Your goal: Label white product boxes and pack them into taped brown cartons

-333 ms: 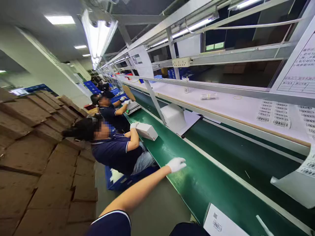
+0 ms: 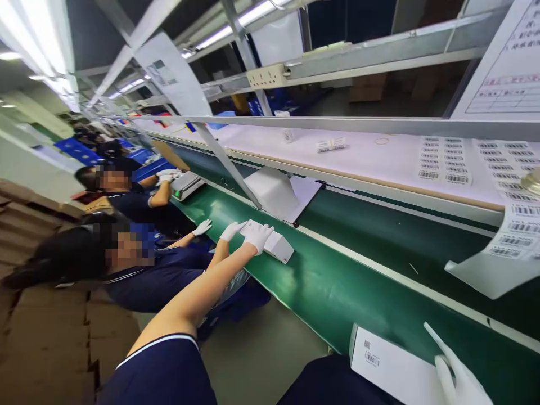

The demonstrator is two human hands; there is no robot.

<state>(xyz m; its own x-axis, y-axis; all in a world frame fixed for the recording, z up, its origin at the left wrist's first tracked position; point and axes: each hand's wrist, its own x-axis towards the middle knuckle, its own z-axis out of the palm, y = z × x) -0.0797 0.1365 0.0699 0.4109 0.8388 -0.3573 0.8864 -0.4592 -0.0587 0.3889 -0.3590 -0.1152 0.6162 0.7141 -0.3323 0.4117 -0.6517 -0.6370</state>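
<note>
Reaching far forward, my left hand (image 2: pixel 258 237), in a white glove, has its fingers over the top of a white box (image 2: pixel 282 249) on the green conveyor belt. A co-worker's gloved hand (image 2: pixel 232 230) is at the far end of that box. At the lower right, my right hand (image 2: pixel 459 379), also gloved, has its index finger stretched out and its thumb apart. It is beside the end of a nearer white box (image 2: pixel 392 363) with a printed barcode label, overlapping it in view; whether it touches I cannot tell.
Barcode label sheets (image 2: pixel 445 160) and a label roll (image 2: pixel 331 145) lie on the shelf (image 2: pixel 358 169) above the belt (image 2: pixel 337 292). A slanted metal post (image 2: pixel 230 166) and a white hood-like piece (image 2: pixel 272 191) stand beside it. Co-workers sit along the left; brown cartons (image 2: pixel 46 343) are behind them.
My left hand has moved forward onto the far white box, which has come nearer along the belt. My right hand has come further into view. The camera has turned.
</note>
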